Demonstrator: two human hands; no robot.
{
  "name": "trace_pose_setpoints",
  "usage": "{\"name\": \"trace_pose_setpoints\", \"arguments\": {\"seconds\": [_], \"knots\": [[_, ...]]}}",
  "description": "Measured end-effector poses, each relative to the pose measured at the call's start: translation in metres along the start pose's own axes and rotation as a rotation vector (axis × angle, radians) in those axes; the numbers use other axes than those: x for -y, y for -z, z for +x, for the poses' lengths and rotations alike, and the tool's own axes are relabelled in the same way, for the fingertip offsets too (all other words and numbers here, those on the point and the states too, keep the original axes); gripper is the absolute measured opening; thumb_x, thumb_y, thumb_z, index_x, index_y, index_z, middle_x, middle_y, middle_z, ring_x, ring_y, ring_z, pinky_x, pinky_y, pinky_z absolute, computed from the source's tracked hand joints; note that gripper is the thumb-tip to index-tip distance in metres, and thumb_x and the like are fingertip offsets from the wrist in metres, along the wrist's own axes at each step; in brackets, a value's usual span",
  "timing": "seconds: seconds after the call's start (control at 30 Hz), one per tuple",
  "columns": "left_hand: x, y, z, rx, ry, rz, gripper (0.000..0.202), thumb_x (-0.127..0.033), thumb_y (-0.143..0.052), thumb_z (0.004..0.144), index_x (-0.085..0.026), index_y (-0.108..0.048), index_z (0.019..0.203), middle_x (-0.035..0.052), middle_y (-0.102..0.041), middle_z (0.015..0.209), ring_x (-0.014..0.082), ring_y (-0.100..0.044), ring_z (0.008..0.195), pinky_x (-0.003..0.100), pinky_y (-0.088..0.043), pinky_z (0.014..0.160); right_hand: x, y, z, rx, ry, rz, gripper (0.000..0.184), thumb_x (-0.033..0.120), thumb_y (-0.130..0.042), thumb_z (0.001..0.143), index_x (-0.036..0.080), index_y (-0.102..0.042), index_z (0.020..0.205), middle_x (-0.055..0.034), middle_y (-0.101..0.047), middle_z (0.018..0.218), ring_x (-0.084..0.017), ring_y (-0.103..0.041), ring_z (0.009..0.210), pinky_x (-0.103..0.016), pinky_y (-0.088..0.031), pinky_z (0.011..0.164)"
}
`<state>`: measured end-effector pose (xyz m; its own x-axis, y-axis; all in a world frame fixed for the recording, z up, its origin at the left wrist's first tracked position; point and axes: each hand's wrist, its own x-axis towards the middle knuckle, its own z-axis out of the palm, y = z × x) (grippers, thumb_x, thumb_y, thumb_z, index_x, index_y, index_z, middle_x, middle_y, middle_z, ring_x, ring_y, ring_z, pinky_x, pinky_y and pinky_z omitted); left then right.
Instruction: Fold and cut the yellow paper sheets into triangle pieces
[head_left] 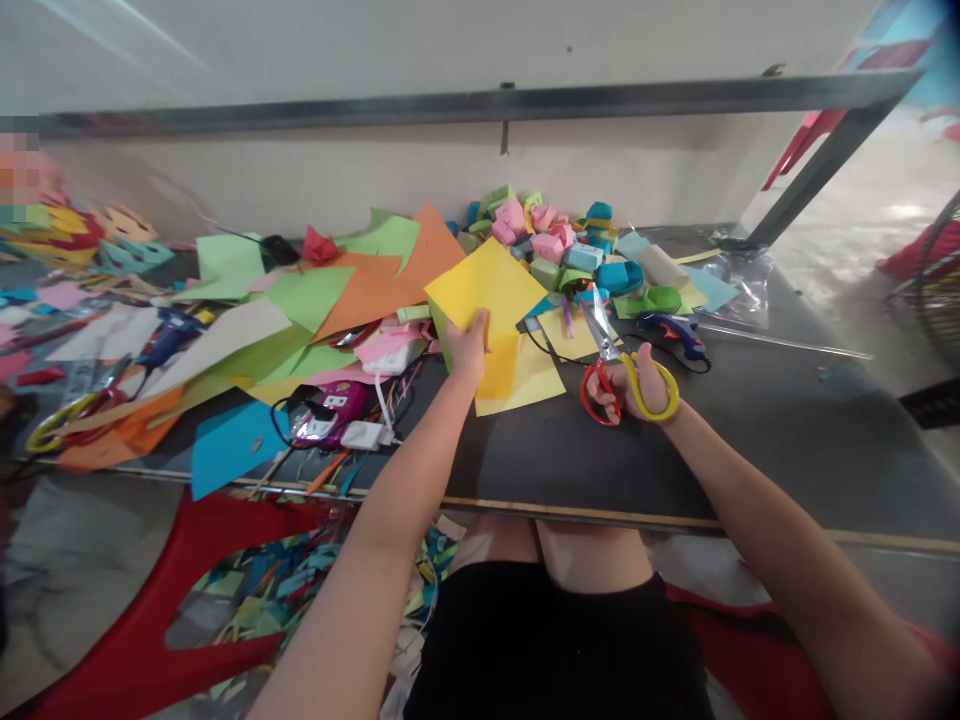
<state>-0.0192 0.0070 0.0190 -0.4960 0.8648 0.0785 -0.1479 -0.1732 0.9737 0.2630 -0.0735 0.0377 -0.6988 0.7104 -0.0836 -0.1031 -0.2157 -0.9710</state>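
Observation:
My left hand (469, 348) is closed on a yellow sheet of paper (491, 283), thumb on top, holding it above the table. Under that sheet lies a paler yellow sheet (532, 385) near the front edge. My right hand (637, 385) has its fingers through the handles of a pair of scissors (602, 325), one handle red and one yellow. The scissor blades point away from me and stand slightly apart, to the right of the yellow paper. A blue glue gun (675, 335) rests just beyond my right hand.
Folded paper pieces (559, 240) in several colours are heaped against the wall. Coloured sheets (300, 300) spread over the left side, with a purple power strip (334, 410), another glue gun (174, 335) and other scissors (64, 425). A metal bar (375, 108) crosses behind the table (787, 430).

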Motion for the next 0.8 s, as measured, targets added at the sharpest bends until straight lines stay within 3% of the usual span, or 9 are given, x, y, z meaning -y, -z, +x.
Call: {"name": "trace_pose_setpoints", "arguments": {"seconds": [0.33, 0.57, 0.8], "knots": [[0.001, -0.01, -0.021, 0.124, 0.008, -0.017, 0.06, -0.051, -0.083, 0.074, -0.021, -0.064, 0.122, 0.0136, -0.07, 0.13, 0.0223, -0.075, 0.095, 0.021, -0.052, 0.046, -0.004, 0.005, -0.001, 0.095, -0.009, -0.004, 0.104, 0.101, -0.02, 0.076, 0.009, -0.065, 0.095, 0.0032, -0.043, 0.059, -0.012, -0.046, 0.041, -0.025, -0.046, 0.035], [-0.002, -0.008, -0.017, 0.047, 0.018, -0.006, 0.061, -0.05, -0.083, 0.075, -0.02, -0.064, 0.125, 0.0143, -0.071, 0.128, 0.0222, -0.074, 0.088, 0.019, -0.044, 0.038, -0.001, 0.003, -0.003, 0.086, -0.046, -0.068, 0.105, 0.104, -0.019, 0.071, 0.012, -0.063, 0.095, 0.0041, -0.042, 0.06, -0.011, -0.046, 0.041, -0.024, -0.045, 0.036], [-0.002, -0.009, -0.019, 0.068, 0.009, -0.007, 0.065, -0.051, -0.083, 0.075, -0.02, -0.063, 0.128, 0.0142, -0.072, 0.126, 0.0217, -0.074, 0.088, 0.018, -0.045, 0.039, -0.001, 0.004, -0.003, 0.134, -0.032, -0.077, 0.103, 0.104, -0.02, 0.07, 0.012, -0.062, 0.087, 0.0038, -0.042, 0.06, -0.011, -0.046, 0.042, -0.025, -0.045, 0.035]]}}
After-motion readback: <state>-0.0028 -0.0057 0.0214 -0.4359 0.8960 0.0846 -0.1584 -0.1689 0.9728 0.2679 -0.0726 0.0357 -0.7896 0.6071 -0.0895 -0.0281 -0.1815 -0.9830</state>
